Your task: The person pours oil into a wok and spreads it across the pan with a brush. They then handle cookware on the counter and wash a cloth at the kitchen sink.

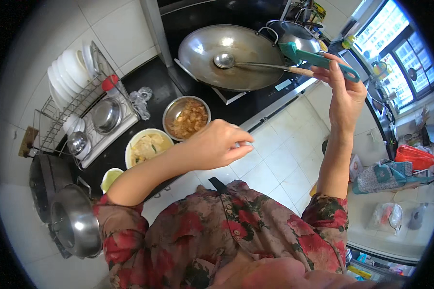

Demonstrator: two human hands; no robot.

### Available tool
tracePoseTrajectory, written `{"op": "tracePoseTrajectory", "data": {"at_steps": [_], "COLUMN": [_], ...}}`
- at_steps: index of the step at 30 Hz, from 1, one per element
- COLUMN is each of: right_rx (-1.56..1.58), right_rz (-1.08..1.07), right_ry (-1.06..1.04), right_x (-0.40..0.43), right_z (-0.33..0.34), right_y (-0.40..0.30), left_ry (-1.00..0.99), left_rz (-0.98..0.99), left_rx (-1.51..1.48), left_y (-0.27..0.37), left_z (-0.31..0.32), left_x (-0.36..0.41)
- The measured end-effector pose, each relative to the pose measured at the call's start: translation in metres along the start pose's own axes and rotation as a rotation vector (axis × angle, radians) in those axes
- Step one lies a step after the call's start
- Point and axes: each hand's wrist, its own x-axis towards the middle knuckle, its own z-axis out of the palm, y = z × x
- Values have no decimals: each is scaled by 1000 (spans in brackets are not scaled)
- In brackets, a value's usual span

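Note:
My right hand (341, 86) holds a teal basting brush (314, 59), its bristles up by the wok's right rim. The wooden end of a metal ladle (225, 60) reaches that hand's fingers; whether they grip it, I cannot tell. The ladle's bowl lies inside a large metal wok (253, 77) on the stove. My left hand (222, 144) hangs in front of the counter with bent fingers, thumb apart from them, and nothing in it. Just beyond it stands a metal bowl of brown food (188, 119). Behind the left forearm sits a white bowl with pale food in broth (148, 146).
A wire dish rack (67, 97) with white plates stands at the left, near crumpled clear plastic (141, 101). A lidded metal pot (81, 224) is at lower left. Behind the wok rests a domed metal lid (296, 38). Tiled floor (285, 144) shows between the counters.

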Motion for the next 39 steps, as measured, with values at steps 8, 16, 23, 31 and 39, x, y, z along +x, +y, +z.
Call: {"op": "tracePoseTrajectory", "data": {"at_steps": [8,16,23,31,39], "right_rx": [47,179,229,132,160], "right_rz": [-31,-48,28,77,101], "right_ry": [-16,-140,-105,-86,-139], "right_x": [28,69,77,83,78], "right_z": [-64,-136,-162,-173,-144], "right_y": [46,102,131,127,135], "left_ry": [-147,797,1155,994,712], "left_rz": [-503,-724,-460,-546,-934], "left_rx": [-1052,-1681,-1870,-1909,-1422], "left_y": [-19,-47,-91,-13,2], "left_z": [107,184,194,155,88], "left_x": [153,321,372,314,163]}}
